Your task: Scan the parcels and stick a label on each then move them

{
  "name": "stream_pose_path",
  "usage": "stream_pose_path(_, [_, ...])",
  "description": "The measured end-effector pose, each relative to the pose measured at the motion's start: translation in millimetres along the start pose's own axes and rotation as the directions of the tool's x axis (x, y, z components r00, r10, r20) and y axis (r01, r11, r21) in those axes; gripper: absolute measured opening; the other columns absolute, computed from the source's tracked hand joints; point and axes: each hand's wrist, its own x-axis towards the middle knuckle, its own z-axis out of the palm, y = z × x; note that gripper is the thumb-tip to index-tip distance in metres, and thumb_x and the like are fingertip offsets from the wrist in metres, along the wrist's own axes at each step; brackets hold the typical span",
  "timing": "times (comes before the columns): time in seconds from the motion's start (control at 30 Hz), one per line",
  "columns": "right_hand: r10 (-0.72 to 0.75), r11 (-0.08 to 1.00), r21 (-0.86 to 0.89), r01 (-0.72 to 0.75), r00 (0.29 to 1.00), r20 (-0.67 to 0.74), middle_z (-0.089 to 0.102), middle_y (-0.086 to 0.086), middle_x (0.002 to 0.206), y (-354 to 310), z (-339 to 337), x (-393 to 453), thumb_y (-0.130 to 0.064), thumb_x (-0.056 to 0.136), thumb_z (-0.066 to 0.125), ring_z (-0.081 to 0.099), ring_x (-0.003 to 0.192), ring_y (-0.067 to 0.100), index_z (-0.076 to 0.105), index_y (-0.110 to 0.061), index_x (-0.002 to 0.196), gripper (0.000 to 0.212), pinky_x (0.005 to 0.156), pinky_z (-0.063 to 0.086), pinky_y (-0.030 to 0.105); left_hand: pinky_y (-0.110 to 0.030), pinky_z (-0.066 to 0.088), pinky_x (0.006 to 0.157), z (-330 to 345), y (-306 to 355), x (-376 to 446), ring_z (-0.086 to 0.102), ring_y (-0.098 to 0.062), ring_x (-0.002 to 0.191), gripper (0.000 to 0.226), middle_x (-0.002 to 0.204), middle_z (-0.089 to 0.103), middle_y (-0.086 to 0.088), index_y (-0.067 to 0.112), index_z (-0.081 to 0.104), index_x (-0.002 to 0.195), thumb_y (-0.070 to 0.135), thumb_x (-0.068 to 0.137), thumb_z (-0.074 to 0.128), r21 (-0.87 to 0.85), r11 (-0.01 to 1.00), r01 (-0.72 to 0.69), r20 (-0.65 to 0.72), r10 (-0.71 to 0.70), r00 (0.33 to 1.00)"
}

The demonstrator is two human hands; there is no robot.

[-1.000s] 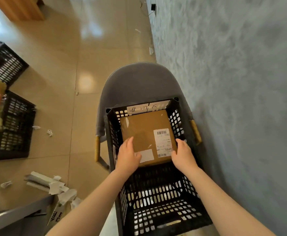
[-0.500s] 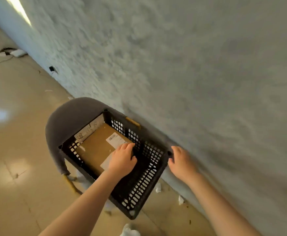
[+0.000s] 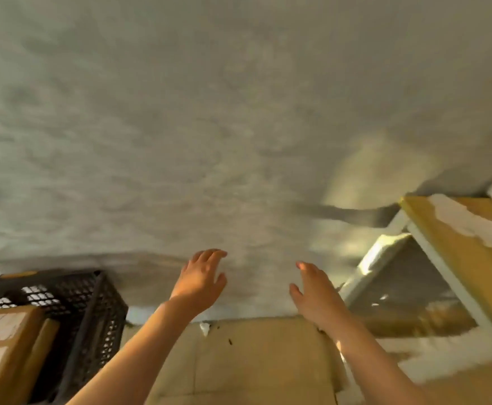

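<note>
Hands raised and empty before a rough grey plaster wall (image 3: 209,127): the person's left hand (image 3: 199,280) and right hand (image 3: 316,293) hang apart in the air, fingers loosely spread, holding nothing and touching nothing. Far to the left, a black perforated plastic crate (image 3: 90,311) stands against the wall's foot, and brown cardboard parcels bearing white labels (image 3: 3,343) sit at its near side, well apart from both hands; whether they lie inside the crate cannot be told. Beige floor tiles (image 3: 253,361) run beneath the forearms, with a small white paper scrap (image 3: 204,328) at the base of the wall. On the right, a yellowish wooden frame with peeling white patches (image 3: 458,244) leans across the corner. The picture is blurred.
</note>
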Motion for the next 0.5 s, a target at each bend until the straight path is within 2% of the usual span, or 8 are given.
stream_pose_path(0.1, [0.142, 0.989, 0.054, -0.139, 0.988, -0.059, 0.041, 0.007, 0.149, 89.7, -49.6, -60.2, -0.032, 0.1, 0.049, 0.04, 0.136, 0.024, 0.029, -0.016, 0.151, 0.058, 0.11, 0.037, 0.035, -0.037, 0.034, 0.11, 40.5, 106.6, 2.1, 0.042, -0.025, 0.136, 0.057, 0.143, 0.052, 0.002, 0.022, 0.052, 0.139, 0.041, 0.087, 0.042, -0.054, 0.988, -0.146, 0.019, 0.147, 0.989])
stream_pose_path(0.23, [0.277, 0.959, 0.102, -0.263, 0.947, -0.162, 0.043, 0.006, 0.148, 191.0, -108.2, -137.9, -0.031, 0.101, 0.049, 0.042, 0.134, 0.023, 0.031, -0.015, 0.15, 0.055, 0.105, 0.039, 0.032, -0.037, 0.038, 0.109, 90.8, 237.0, 0.2, 0.045, -0.023, 0.133, 0.053, 0.14, 0.055, 0.003, 0.023, 0.053, 0.137, 0.045, 0.091, 0.041, -0.133, 0.929, -0.346, 0.03, 0.353, 0.935])
stream_pose_path(0.33, [0.364, 0.931, 0.131, -0.341, 0.897, -0.249, 0.045, 0.005, 0.144, 256.3, -145.8, -185.0, -0.031, 0.1, 0.048, 0.042, 0.134, 0.022, 0.036, -0.015, 0.146, 0.05, 0.105, 0.038, 0.03, -0.036, 0.037, 0.111, 118.0, 328.5, -0.2, 0.042, -0.017, 0.133, 0.045, 0.141, 0.055, 0.004, 0.023, 0.054, 0.136, 0.037, 0.094, 0.049, -0.168, 0.874, -0.456, 0.046, 0.469, 0.882])
stream_pose_path(0.43, [0.453, 0.891, 0.169, -0.421, 0.835, -0.312, 0.043, 0.003, 0.148, 316.8, -176.6, -220.1, -0.034, 0.1, 0.048, 0.042, 0.134, 0.021, 0.031, -0.018, 0.149, 0.054, 0.103, 0.04, 0.029, -0.032, 0.039, 0.107, 142.9, 411.8, 5.1, 0.05, -0.019, 0.126, 0.056, 0.135, 0.06, 0.002, 0.019, 0.058, 0.133, 0.045, 0.087, 0.039, -0.182, 0.797, -0.576, 0.04, 0.591, 0.805])
stream_pose_path(0.5, [0.498, 0.867, 0.197, -0.457, 0.793, -0.352, 0.043, 0.001, 0.149, 354.6, -197.9, -237.7, -0.035, 0.1, 0.048, 0.048, 0.129, 0.019, 0.03, -0.021, 0.151, 0.056, 0.099, 0.043, 0.028, -0.027, 0.036, 0.105, 160.3, 464.4, 15.4, 0.049, -0.017, 0.126, 0.047, 0.137, 0.056, 0.004, 0.022, 0.055, 0.135, 0.04, 0.092, 0.049, -0.22, 0.778, -0.588, 0.077, 0.615, 0.785])
